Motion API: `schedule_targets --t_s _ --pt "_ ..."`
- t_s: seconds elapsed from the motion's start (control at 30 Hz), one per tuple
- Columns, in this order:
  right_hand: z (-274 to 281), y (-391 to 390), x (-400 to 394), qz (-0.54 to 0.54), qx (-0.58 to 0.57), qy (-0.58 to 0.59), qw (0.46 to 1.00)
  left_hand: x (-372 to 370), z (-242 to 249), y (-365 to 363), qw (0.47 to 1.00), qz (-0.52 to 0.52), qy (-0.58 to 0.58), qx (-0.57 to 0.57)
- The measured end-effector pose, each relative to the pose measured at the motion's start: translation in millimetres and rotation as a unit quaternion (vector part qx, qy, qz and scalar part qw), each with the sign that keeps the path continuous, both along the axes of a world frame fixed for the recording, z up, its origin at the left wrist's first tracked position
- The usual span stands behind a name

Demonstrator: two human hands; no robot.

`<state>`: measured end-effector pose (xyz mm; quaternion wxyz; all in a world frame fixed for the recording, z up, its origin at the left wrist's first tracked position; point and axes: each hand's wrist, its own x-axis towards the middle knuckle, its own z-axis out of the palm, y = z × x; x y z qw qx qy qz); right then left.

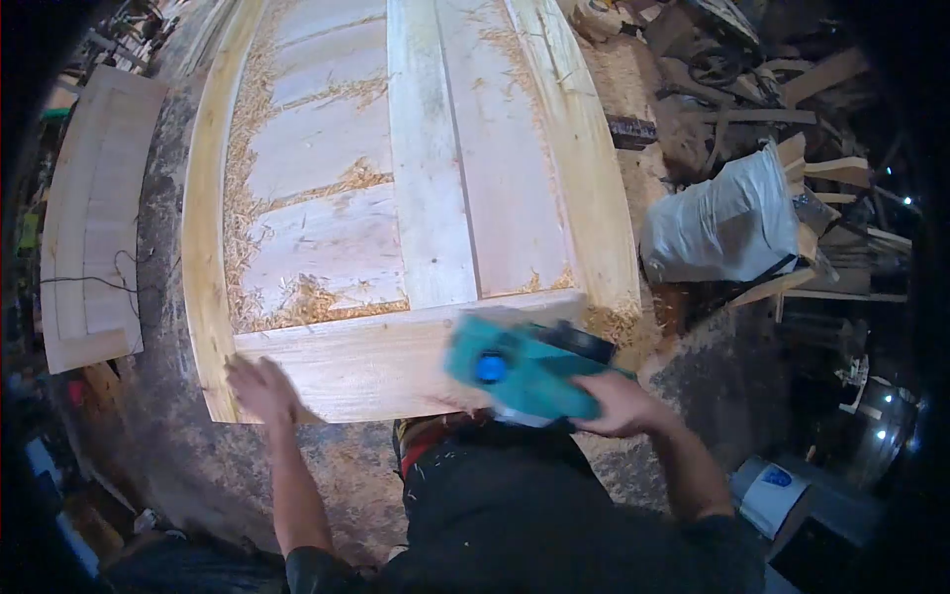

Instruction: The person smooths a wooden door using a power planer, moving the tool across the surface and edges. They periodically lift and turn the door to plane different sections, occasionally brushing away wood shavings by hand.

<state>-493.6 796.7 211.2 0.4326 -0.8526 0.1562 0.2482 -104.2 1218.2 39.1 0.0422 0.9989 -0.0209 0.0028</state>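
A panelled wooden door [327,361] lies flat in front of me, with wood shavings along its seams. My right hand [621,404] is wrapped round the rear handle of a teal electric planer [539,371], which is blurred by motion. The planer is over the right part of the door's near rail, close to the front edge. At the near left corner, my left hand [262,391] lies on the wood with its fingers stretched out and nothing in it. The planer's underside is hidden.
A second wooden panel [94,228] with a dark cord across it is at the left. On the right are a white sack [727,223] and piled wood offcuts [836,173]. A white and dark container [772,495] sits at lower right. Shavings [614,327] heap by the door's right corner.
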Motion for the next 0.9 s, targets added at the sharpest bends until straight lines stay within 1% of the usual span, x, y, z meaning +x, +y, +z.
schedule_targets --t_s 0.03,0.07,0.1,0.13,0.17,0.2,0.27,0.3,0.33,0.37,0.4,0.43,0.47,0.5,0.53,0.57,0.63,0.7,0.8,0.9 --pt "6 -5 -35 -0.074 0.049 -0.010 0.996 -9 -12 -10 0.994 -0.113 0.000 0.002" --pt "13 -4 -71 -0.132 0.026 0.000 0.991 -36 2 -54 0.986 -0.165 -0.016 -0.009" --pt "19 1 -102 -0.190 0.003 0.010 0.982 -54 4 -83 0.978 -0.209 0.014 0.011" --pt "22 10 -125 -0.213 -0.040 0.015 0.976 -71 22 -115 0.965 -0.250 0.070 -0.034" --pt "23 24 -144 -0.242 -0.082 0.021 0.967 -85 43 -147 0.947 -0.307 0.085 -0.029" --pt "24 36 -151 -0.272 -0.126 0.025 0.954 -87 18 -152 0.929 -0.361 0.077 -0.039" --pt "34 63 -130 -0.341 -0.037 0.000 0.939 -82 30 -180 0.906 -0.401 0.081 -0.111" --pt "38 80 -115 -0.374 0.008 -0.010 0.927 -73 31 -186 0.888 -0.420 0.045 -0.179" --pt "39 96 -95 -0.399 0.007 -0.018 0.917 -66 36 -193 0.865 -0.436 0.011 -0.247" --pt "38 111 -71 -0.422 0.004 -0.027 0.906 -61 42 -200 0.839 -0.466 0.073 -0.271" --pt "37 125 -48 -0.444 0.001 -0.035 0.895 -61 64 -208 0.809 -0.492 0.136 -0.292" --pt "25 139 -28 -0.460 0.014 -0.059 0.886 -65 84 -215 0.776 -0.513 0.199 -0.310" --pt "10 150 -9 -0.474 0.028 -0.082 0.876 -77 99 -223 0.732 -0.545 0.232 -0.336" --pt "4 156 14 -0.454 0.006 -0.107 0.884 -87 115 -233 0.712 -0.572 0.265 -0.310" --pt "-2 160 38 -0.435 -0.016 -0.133 0.890 -92 126 -242 0.719 -0.589 0.250 -0.273" --pt "-6 166 57 -0.456 -0.007 -0.134 0.880 -93 136 -254 0.723 -0.606 0.233 -0.235" --pt "-11 170 90 -0.492 0.013 -0.134 0.860 -79 138 -276 0.727 -0.627 0.217 -0.176" --pt "-13 166 115 -0.499 0.024 -0.136 0.855 -59 129 -300 0.724 -0.640 0.222 -0.131" --pt "-21 148 138 -0.506 0.025 -0.131 0.852 -20 108 -330 0.637 -0.731 0.199 -0.142" --pt "-31 123 162 -0.498 -0.006 -0.121 0.859 20 114 -364 0.577 -0.769 0.236 -0.143"
